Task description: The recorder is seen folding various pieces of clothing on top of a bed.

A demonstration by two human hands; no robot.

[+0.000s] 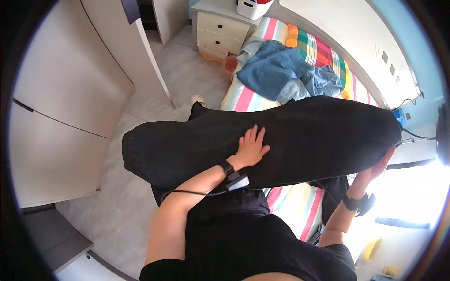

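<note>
Garment [323, 140] of black, matte, lightly creased cloth is extended crosswise before the torso, its long, broad shape narrowing toward a blunt left end. The left hand [251, 151] is laid flat near its middle, fingers parted, nothing gripped. The right hand [376, 169] is placed at its right end; owing to glare and overlap, its grip cannot be determined. The striped bed [291, 208] is partly blocked from view by the garment. Crumpled blue denim [274, 70] is piled beyond, beside plaid cloth [320, 52]. A black cable [197, 192] is draped across the left forearm.
</note>
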